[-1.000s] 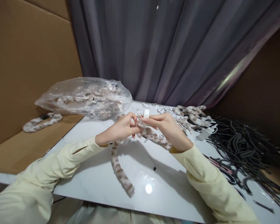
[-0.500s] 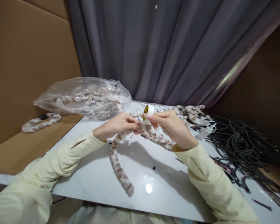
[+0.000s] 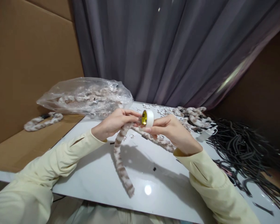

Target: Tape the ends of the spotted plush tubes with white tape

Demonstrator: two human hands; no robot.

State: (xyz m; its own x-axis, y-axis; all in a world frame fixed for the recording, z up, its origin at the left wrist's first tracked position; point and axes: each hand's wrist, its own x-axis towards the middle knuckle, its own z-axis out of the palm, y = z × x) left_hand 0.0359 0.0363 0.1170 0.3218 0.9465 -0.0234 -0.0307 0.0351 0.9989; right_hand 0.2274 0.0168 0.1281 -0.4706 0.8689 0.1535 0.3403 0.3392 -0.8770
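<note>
Compared with half a second ago, the tape roll (image 3: 150, 118) sits lower between my hands; its yellow inner face, out of sight one second ago, is visible now. My right hand (image 3: 170, 130) is clamped on the roll, thumb at its lower edge, the other fingers closed behind the thumb. My left hand (image 3: 118, 123) has thumb and fingers together on the upper end of a furry strip (image 3: 119, 152), just left of the roll; the roll partly hides these fingertips. The strip curves down to the white table (image 3: 168, 193). A second furry length (image 3: 164, 143) runs below my right hand; I cannot tell whether the two join. Pose: both forearms reach forward and inward, left fingers pointing right, right fingers pointing left.
</note>
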